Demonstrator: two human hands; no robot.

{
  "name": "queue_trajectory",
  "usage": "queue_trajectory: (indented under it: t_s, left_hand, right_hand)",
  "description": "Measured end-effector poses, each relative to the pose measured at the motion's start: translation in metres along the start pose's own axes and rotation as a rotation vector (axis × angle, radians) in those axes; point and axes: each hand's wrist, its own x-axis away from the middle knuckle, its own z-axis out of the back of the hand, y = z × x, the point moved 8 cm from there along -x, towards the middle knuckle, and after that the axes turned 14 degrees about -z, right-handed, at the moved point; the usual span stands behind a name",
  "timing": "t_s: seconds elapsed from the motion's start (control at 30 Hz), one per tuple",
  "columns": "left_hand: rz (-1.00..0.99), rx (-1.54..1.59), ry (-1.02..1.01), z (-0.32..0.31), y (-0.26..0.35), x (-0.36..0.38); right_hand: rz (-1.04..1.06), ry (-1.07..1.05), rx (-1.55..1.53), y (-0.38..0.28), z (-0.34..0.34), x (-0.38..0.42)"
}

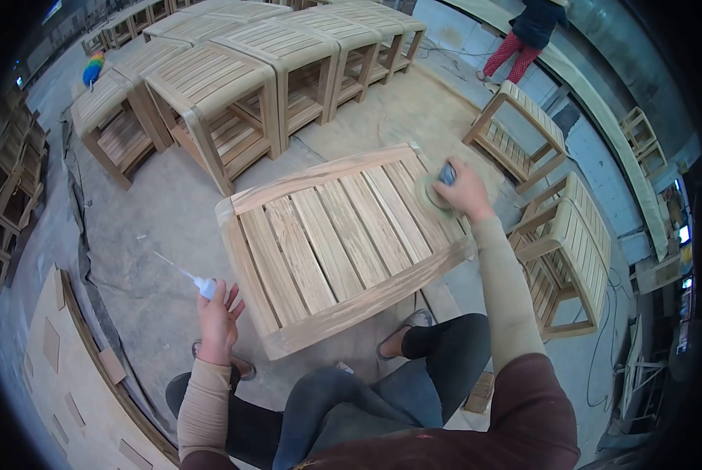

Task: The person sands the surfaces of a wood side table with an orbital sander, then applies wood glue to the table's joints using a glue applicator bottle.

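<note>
A slatted wooden table (327,227) lies before my knees with its slatted top facing up. My left hand (219,325), left of its near corner, is closed around a small white glue bottle (205,287) with a long thin nozzle pointing up and left. On the right end of the slats, my right hand (468,190) grips a round sander (432,193) with a dark blue-grey top. Motion blurs its disc, and the palm hides part of the body. Pale patches mark several slats and the frame.
Rows of similar wooden tables (214,74) stand behind. More stand at right, such as one slatted stool (562,227) near a cable (601,376). A pale board (69,376) lies at lower left. A person in patterned trousers (511,59) stands at the far right.
</note>
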Motion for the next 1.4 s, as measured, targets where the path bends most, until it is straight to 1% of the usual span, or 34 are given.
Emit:
queue_trajectory:
  t_s: [0.03,0.1,0.17,0.2,0.23,0.27,0.3,0.37,0.47,0.53,0.67,0.77,0.87,0.97,1.0,1.13,1.2,1.27,1.4]
  left_hand:
    - [-0.008,-0.004,0.005,-0.005,-0.006,-0.005]
    - [0.007,-0.008,0.031,-0.012,-0.020,-0.009]
    - [-0.103,-0.032,0.030,-0.020,-0.016,-0.018]
    - [-0.100,-0.036,0.039,-0.016,-0.023,-0.023]
    - [-0.176,-0.044,0.027,-0.013,-0.029,-0.031]
    - [-0.254,-0.053,0.013,-0.010,-0.031,-0.036]
    - [-0.258,-0.056,0.018,-0.010,-0.033,-0.040]
    - [-0.327,-0.102,0.011,-0.013,-0.030,-0.042]
    - [-0.330,-0.137,0.052,-0.016,-0.024,-0.040]
    - [-0.337,-0.145,0.050,-0.014,-0.023,-0.043]
    - [-0.345,-0.124,0.011,-0.010,-0.032,-0.048]
    - [-0.323,-0.096,0.048,-0.014,-0.027,-0.039]
    - [-0.300,-0.057,0.057,-0.015,-0.029,-0.035]
    - [-0.291,-0.076,0.079,-0.013,-0.033,-0.038]
    - [-0.288,-0.068,0.093,-0.012,-0.033,-0.038]
    - [-0.310,-0.069,0.075,-0.017,-0.031,-0.038]
    - [-0.327,-0.082,0.075,-0.018,-0.028,-0.038]
    - [-0.320,-0.088,0.079,-0.018,-0.026,-0.036]
    - [-0.348,-0.068,0.092,-0.018,-0.025,-0.040]
  right_hand:
    - [0.002,-0.008,0.010,-0.007,-0.008,-0.019]
    - [0.060,0.048,-0.002,-0.022,-0.026,-0.050]
    - [0.065,0.021,0.012,-0.044,-0.041,-0.077]
    - [0.063,0.010,0.020,-0.055,-0.047,-0.087]
    - [0.068,0.002,0.019,-0.067,-0.052,-0.096]
    - [0.063,0.009,0.021,-0.079,-0.055,-0.103]
    - [0.057,0.018,0.022,-0.087,-0.058,-0.108]
    - [0.064,0.016,0.007,-0.100,-0.061,-0.113]
    - [0.090,0.013,-0.003,-0.106,-0.065,-0.111]
    - [0.105,0.005,0.012,-0.101,-0.061,-0.097]
    - [0.118,0.009,0.000,-0.070,-0.037,-0.041]
    - [0.170,0.023,-0.043,-0.037,-0.017,0.008]
    - [0.179,0.030,-0.017,-0.009,0.005,0.060]
    - [0.211,0.023,0.003,-0.003,0.018,0.103]
    - [0.228,0.023,-0.010,-0.006,0.020,0.106]
    - [0.232,-0.005,-0.018,-0.036,0.006,0.089]
    - [0.231,-0.031,-0.057,-0.060,-0.008,0.056]
    - [0.244,0.015,-0.053,-0.081,-0.023,0.019]
    - [0.258,0.004,-0.042,-0.131,-0.053,-0.041]
